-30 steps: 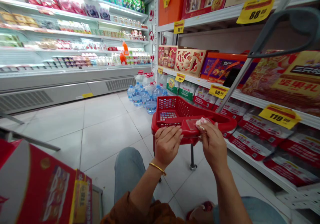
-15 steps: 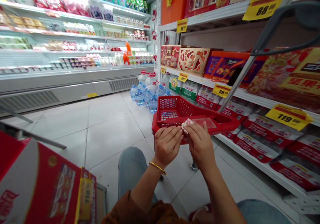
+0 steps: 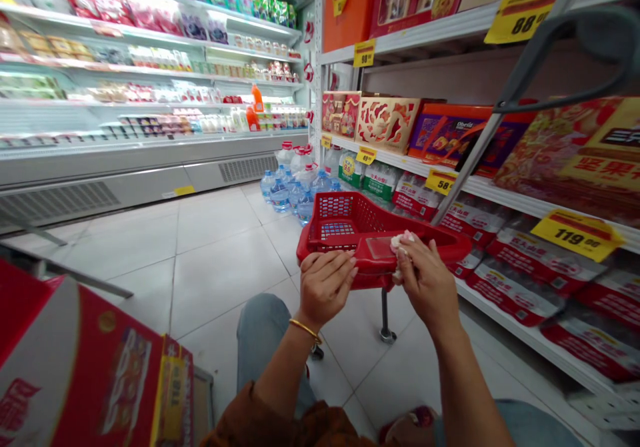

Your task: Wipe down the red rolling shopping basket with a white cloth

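Observation:
A red plastic shopping cart [image 3: 333, 239] stands in front of my knees, its basket perforated on the sides. My left hand [image 3: 326, 286] is closed over the near edge of the cart, at the left, with a gold bangle on the wrist. Crumpled in my right hand [image 3: 427, 277] is a pale pink and white cloth [image 3: 401, 242], pressed against the cart's rim further right. Part of the cloth hangs below the rim; the rest is hidden by my fingers.
The cart's grey handle [image 3: 575, 94] rises on a metal pole at right. Shelves of boxed goods and water packs line the right side. Large water bottles [image 3: 295, 190] stand on the floor beyond. A red carton [image 3: 100, 367] is near left, a refrigerated case [image 3: 100, 174] behind.
My right hand has moved right along the cart's rim with the cloth, away from my left hand. The left hand and the cart have shifted slightly left.

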Available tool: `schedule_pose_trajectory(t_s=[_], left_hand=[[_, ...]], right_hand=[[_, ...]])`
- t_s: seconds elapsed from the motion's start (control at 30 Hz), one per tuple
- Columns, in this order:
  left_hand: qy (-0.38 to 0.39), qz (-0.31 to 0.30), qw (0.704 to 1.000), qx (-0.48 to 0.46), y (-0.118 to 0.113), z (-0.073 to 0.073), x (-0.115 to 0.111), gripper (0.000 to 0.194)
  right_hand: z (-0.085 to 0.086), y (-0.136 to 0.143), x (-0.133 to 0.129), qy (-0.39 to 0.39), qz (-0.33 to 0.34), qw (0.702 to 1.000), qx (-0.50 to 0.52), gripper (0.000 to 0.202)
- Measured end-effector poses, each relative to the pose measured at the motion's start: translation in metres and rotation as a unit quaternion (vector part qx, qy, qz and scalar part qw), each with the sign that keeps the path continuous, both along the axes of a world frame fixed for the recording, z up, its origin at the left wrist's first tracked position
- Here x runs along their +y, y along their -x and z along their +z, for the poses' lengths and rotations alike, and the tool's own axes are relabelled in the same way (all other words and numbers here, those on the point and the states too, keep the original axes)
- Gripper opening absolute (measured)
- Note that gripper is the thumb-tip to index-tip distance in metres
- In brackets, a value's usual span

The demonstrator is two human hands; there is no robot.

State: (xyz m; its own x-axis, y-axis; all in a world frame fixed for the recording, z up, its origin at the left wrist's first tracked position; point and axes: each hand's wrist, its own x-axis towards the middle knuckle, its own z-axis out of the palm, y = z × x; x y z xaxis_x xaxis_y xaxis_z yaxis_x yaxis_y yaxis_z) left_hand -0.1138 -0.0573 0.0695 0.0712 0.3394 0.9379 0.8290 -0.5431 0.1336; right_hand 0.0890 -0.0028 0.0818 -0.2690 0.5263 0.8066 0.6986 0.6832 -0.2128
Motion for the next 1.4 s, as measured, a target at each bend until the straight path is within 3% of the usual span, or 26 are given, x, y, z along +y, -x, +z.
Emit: schedule_pose_trajectory(t_s=[0.23,0.37,0.47,0.73,1.0,1.4], left_hand=[[0.031,0.017,0.998,-0.046,0.005,0.004,-0.004,0.010],[0.043,0.077,0.993,-0.079,-0.006,0.010,-0.005,0.008],[0.041,0.114,0.992,-0.048,-0.020,0.013,-0.001,0.017],[0.057,0.077,0.995,0.013,-0.049,0.008,0.012,0.029],[0.048,0.041,0.998,0.024,-0.042,0.005,0.013,0.030],[-0.004,0.038,0.998,0.048,-0.036,0.010,0.019,0.021]], right_hand=[[0.000,0.014,-0.004,-0.016,-0.004,1.000,0.011,0.026],[-0.001,0.020,-0.006,-0.028,-0.016,0.999,0.019,0.026],[-0.003,0.023,-0.008,-0.039,-0.020,0.999,0.020,0.026],[0.000,0.030,-0.012,-0.054,-0.004,0.999,0.003,0.025],[0.002,0.030,-0.003,-0.016,0.044,0.999,-0.017,0.031],[-0.002,-0.008,0.015,-0.010,-0.023,1.000,-0.004,0.036]])
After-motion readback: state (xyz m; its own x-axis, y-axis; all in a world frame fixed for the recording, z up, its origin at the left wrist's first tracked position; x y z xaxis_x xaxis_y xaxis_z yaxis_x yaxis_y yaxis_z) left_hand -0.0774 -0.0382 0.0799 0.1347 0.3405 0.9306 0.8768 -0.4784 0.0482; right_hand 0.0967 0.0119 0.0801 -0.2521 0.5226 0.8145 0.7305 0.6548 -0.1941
